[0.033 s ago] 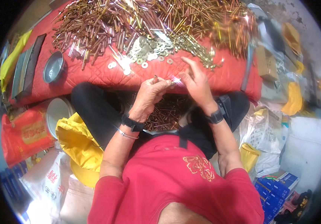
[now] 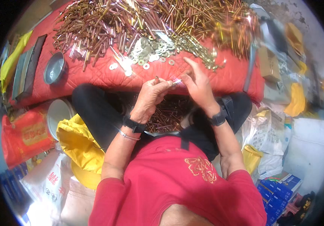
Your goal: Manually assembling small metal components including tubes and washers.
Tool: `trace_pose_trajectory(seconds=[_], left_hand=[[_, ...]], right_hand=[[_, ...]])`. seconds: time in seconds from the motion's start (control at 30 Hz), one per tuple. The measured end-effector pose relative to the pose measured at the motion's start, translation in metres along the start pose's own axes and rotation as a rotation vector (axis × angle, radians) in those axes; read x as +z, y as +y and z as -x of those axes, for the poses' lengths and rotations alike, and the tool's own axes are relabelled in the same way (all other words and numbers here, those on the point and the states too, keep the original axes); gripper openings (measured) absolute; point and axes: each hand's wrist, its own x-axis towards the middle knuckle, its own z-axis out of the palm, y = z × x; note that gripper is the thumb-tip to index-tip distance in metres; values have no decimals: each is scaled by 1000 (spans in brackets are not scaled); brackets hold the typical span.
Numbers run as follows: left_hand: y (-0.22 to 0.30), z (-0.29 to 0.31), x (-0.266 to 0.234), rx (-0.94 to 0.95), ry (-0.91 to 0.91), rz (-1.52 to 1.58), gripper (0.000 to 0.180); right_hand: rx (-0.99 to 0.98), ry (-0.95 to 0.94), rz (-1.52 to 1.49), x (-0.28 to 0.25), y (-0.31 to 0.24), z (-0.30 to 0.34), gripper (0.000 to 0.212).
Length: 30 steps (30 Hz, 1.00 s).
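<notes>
L hand (image 2: 151,95) grips a copper-colored rod (image 2: 156,79) by the near edge of a red-covered table (image 2: 94,77); R hand (image 2: 200,87), fingers spread w/ nothing visibly held, is nr. a glinting metal pc. (image 2: 176,81) at L fingertips, contact unclear. Washers (image 2: 152,49) & a rod pile (image 2: 101,26) lie beyond.

I look out through one wide fisheye lens worn on my head, set back on the near side of the red quilted cloth (image 2: 94,77) and above it, facing steeply down. Closest to the lens is my crimson short-sleeved fabric shirt (image 2: 165,162), on the cloth's near side. My bare left hand (image 2: 152,94) and bare right hand (image 2: 199,86) come farther out, at the cloth's near edge. The view spreads past both ends of the cloth, its outer straight lines bowing.
</notes>
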Motion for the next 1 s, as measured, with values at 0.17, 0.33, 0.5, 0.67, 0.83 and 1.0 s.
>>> trace_pose_trajectory(seconds=[0.17, 0.33, 0.5, 0.67, 0.83, 1.0], left_hand=[[-4, -4, -3, 4, -5, -3, 14], [-5, -10, -4, -9, -16, -30, 16], [-9, -12, -7, 12, -14, -6, 16], [-7, -9, -4, -15, -34, -10, 17], [-9, -9, -6, -44, -23, 1, 17], [-5, -10, -11, -35, -22, 36, 17]], right_hand=[[72, -65, 69, -6, -11, -3, 41], [-157, 2, 120, -4, -2, -5, 41], [-19, 16, 80, -4, 0, -1, 40], [195, -74, 100, -10, -5, -3, 39], [-4, -65, 72, -4, 1, -6, 36], [-227, 45, 127, 0, -5, -9, 33]])
